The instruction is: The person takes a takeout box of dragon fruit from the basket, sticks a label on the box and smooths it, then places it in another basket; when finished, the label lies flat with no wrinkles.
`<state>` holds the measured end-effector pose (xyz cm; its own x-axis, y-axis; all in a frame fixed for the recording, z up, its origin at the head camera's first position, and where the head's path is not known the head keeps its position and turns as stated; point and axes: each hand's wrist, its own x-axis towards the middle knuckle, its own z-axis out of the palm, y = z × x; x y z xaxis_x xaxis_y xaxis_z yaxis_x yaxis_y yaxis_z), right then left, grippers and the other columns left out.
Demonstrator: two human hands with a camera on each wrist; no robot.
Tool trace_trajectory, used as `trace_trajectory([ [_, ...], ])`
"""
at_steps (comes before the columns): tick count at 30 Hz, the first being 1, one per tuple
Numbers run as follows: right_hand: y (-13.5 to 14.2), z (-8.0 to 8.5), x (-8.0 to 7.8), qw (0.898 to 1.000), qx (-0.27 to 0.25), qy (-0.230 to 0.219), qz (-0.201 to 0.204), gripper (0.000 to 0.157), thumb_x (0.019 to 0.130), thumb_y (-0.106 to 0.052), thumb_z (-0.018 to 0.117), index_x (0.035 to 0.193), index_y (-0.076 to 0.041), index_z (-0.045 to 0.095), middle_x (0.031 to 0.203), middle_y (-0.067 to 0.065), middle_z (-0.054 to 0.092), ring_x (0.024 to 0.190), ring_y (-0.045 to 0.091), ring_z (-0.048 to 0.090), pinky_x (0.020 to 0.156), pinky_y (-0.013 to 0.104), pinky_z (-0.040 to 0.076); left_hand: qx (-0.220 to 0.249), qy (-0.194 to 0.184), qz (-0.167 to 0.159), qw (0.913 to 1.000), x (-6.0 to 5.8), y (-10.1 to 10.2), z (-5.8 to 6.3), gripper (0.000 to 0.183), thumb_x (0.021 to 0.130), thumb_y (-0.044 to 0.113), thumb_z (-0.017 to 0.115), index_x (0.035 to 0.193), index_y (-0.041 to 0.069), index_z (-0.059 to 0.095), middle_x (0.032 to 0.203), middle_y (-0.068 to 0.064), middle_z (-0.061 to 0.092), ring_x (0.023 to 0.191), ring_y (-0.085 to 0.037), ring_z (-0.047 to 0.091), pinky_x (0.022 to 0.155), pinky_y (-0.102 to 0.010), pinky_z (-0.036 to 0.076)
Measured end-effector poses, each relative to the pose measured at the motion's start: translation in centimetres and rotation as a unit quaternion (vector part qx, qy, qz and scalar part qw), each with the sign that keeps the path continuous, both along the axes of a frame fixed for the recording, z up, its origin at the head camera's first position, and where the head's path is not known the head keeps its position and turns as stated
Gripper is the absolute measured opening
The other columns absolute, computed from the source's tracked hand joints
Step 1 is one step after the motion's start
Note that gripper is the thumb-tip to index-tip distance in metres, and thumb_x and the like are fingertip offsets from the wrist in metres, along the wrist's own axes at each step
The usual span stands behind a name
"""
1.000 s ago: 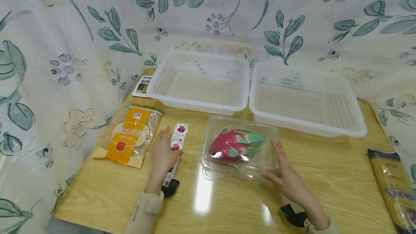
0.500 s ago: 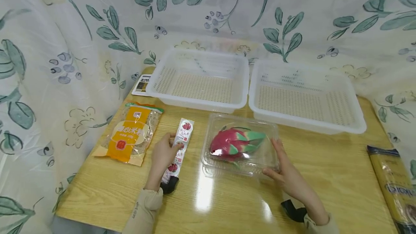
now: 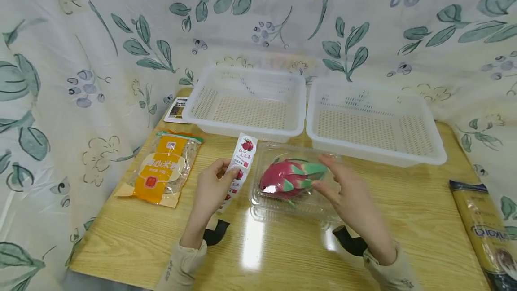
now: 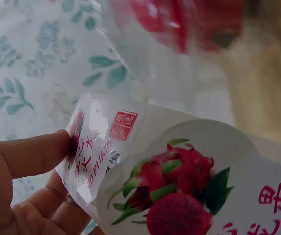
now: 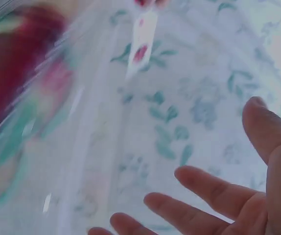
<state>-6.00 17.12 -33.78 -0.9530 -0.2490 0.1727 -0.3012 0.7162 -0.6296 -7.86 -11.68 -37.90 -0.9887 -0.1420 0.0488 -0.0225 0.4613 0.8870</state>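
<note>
Sticker strip point(image 3: 241, 160) is in the left hand point(image 3: 211, 187), left of centre.

Head view: strip sits just left of the clear box point(image 3: 300, 208) with the dragon fruit point(image 3: 288, 178) inside. Left hand pinches it, thumb over the printed face, fingers behind. Long axis slants lower left to upper right — one end points at the front of the left basket point(image 3: 218, 126), the other back toward the left wrist. Box lies right of the strip, its long axis roughly across the frame. Right hand point(image 3: 351, 199) is over the box's right end, thumb and fingers well apart, nothing gripped; can't tell if it touches the lid. Left hand is nearer the strip, right hand nearer the box.

Left wrist view: thumb at left on the strip's edge, fingers curled under. Strip bends near the thumb and runs off lower right, print facing camera. Red fruit blurred at top.

Right wrist view: fingers spread, thumb apart, holding nothing — box blurred at left. Narrow white piece at top centre looks like the strip, roughly upright in frame.
</note>
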Motion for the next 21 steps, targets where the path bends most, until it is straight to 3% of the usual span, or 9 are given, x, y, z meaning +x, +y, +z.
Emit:
trace_trajectory([
  [6, -3.7, 0.7, -0.1, 0.992, -0.076, 0.087, 0.053, 0.045, 0.084, -0.017, 0.075, 0.126, -0.012, 0.064, 0.139, 0.010, 0.058, 0.119, 0.028, 0.062, 0.079, 0.038, 0.057, 0.035, 0.027, -0.058, 0.9973, 0.5, 2.8, 2.1, 0.010, 0.090, 0.012, 0.068, 0.097, 0.006, 0.069, 0.090, -0.011, 0.071, 0.085, -0.022, 0.064, 0.062, -0.024, 0.054],
  [10, -5.1, 0.4, -0.4, 0.982, -0.128, 0.125, 0.064, 0.038, 0.081, -0.012, 0.077, 0.118, -0.008, 0.068, 0.129, 0.011, 0.065, 0.111, 0.025, 0.066, 0.078, 0.036, 0.059, 0.056, 0.032, -0.102, 0.9927, 0.8, 4.4, 3.2, 0.009, 0.090, 0.012, 0.068, 0.098, 0.008, 0.070, 0.089, -0.009, 0.069, 0.085, -0.022, 0.064, 0.052, -0.027, 0.056],
  [14, -5.6, 0.2, -0.5, 0.977, -0.165, 0.127, 0.053, 0.034, 0.080, -0.006, 0.077, 0.113, -0.006, 0.069, 0.123, 0.011, 0.068, 0.101, 0.023, 0.069, 0.072, 0.031, 0.060, 0.064, 0.045, -0.143, 0.9866, 1.0, 5.3, 3.8, 0.009, 0.090, 0.011, 0.067, 0.098, 0.010, 0.070, 0.086, -0.008, 0.068, 0.083, -0.021, 0.063, 0.046, -0.030, 0.055],
  [21, -5.9, -0.1, -0.7, 0.976, -0.193, 0.099, 0.021, 0.024, 0.080, -0.007, 0.077, 0.103, -0.006, 0.069, 0.103, 0.005, 0.074, 0.085, 0.016, 0.071, 0.070, 0.024, 0.058, 0.033, 0.086, -0.180, 0.9792, 1.1, 6.0, 4.2, 0.009, 0.089, 0.010, 0.068, 0.098, 0.011, 0.069, 0.086, -0.004, 0.070, 0.087, -0.015, 0.062, 0.067, -0.026, 0.053],
])
